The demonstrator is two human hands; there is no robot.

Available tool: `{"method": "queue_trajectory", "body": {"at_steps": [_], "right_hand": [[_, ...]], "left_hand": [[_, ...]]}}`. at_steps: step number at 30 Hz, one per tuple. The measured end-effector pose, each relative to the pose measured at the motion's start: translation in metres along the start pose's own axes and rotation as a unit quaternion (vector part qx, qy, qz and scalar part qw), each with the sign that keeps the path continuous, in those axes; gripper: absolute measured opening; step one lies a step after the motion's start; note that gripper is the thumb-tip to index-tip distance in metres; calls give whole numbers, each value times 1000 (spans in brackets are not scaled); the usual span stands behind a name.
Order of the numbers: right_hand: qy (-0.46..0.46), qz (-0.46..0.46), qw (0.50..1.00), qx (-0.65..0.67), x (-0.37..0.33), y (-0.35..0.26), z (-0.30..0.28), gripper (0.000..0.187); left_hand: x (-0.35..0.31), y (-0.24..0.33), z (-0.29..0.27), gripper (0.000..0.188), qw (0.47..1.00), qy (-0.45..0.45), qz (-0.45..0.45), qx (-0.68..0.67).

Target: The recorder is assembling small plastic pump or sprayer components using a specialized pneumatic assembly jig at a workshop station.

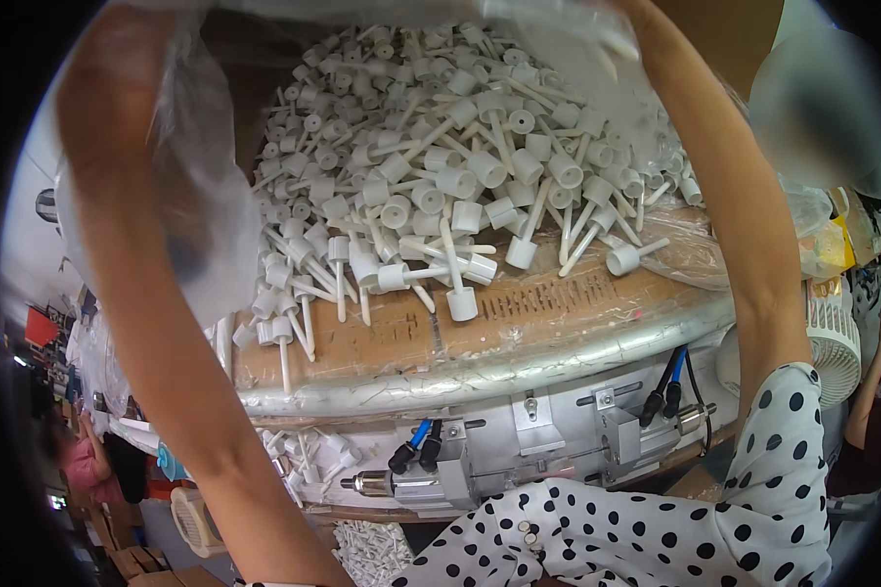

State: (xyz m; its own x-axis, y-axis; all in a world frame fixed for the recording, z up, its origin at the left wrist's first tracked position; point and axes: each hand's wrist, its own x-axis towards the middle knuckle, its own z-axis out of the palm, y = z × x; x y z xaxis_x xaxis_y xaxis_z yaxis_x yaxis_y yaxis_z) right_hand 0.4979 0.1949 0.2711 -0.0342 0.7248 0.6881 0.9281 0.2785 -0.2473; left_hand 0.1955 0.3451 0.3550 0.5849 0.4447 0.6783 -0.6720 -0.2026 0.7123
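Both my arms reach up around a large heap of white plastic caps with stick-like stems [450, 176]. A clear plastic bag [211, 196] is lifted above and around the heap. My left hand [132, 59], blurred at the upper left, holds up one side of the bag; its fingers are not distinct. At the top edge, my right hand [624, 10] is closed on the other side, mostly cut off by the frame. The caps lie loose on a brown cardboard surface [558, 303], with several spread toward its near edge.
A padded, film-wrapped rim [480, 372] borders the cardboard. Below it sit metal pneumatic cylinders [421, 479] with blue hoses [675, 367]. More caps lie in a lower pile [372, 548]. A white fan [832, 342] stands at right. A person in pink [88, 460] is at far left.
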Motion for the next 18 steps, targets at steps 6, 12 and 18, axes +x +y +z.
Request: {"method": "queue_trajectory", "body": {"at_steps": [6,12,18], "right_hand": [[-12,32,999,-40,-32,-13,-28,29],[52,112,992,-34,-48,-14,-51,33],[111,148,983,-12,-41,-15,-39,37]], "left_hand": [[-3,-114,-27,35,916,64,-105,381],[5,-176,-20,42,770,18,-125,625],[30,-194,-12,52,798,27,-125,589]]}}
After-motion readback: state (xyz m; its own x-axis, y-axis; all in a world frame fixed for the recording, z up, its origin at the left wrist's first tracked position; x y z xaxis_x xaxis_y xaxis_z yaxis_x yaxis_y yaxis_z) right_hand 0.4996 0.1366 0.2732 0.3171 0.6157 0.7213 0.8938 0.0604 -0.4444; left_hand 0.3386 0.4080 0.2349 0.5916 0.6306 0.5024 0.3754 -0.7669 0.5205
